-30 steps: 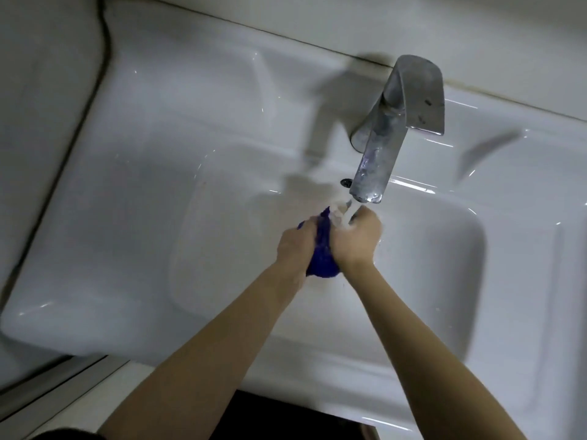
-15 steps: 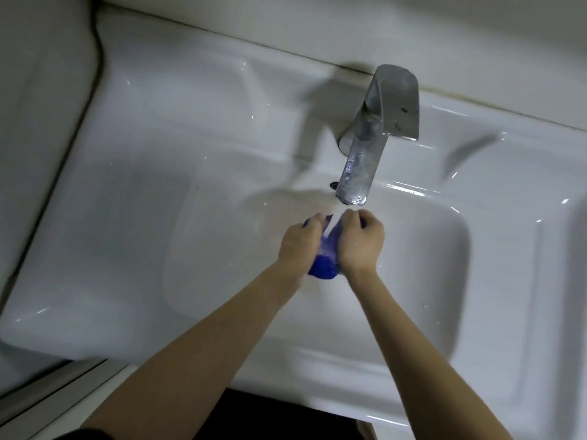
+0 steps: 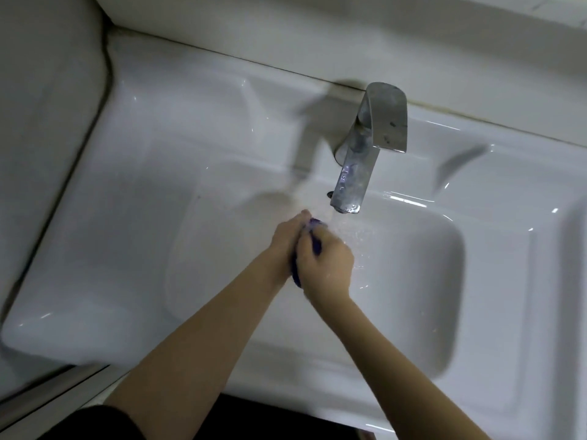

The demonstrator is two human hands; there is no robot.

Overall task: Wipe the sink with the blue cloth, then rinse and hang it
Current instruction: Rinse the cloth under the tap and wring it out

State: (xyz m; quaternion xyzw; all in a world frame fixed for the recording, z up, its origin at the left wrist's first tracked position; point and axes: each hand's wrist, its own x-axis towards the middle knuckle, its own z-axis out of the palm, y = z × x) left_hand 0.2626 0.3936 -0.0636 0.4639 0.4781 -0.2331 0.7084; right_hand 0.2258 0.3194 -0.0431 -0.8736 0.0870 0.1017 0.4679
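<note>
Two hands press together over the basin of the glossy white ceramic sink (image 3: 413, 319) — our left hand (image 3: 286, 249) and right hand (image 3: 327, 265) are both closed around the small bunched blue cloth (image 3: 315, 242), of which we see only a dark blue strip between the palms and a bit at the fingertips. We hold it just below and left of the spout of the dull silver metal tap (image 3: 365, 154) — water runs from the spout past our right hand. Both forearms are bare.
</note>
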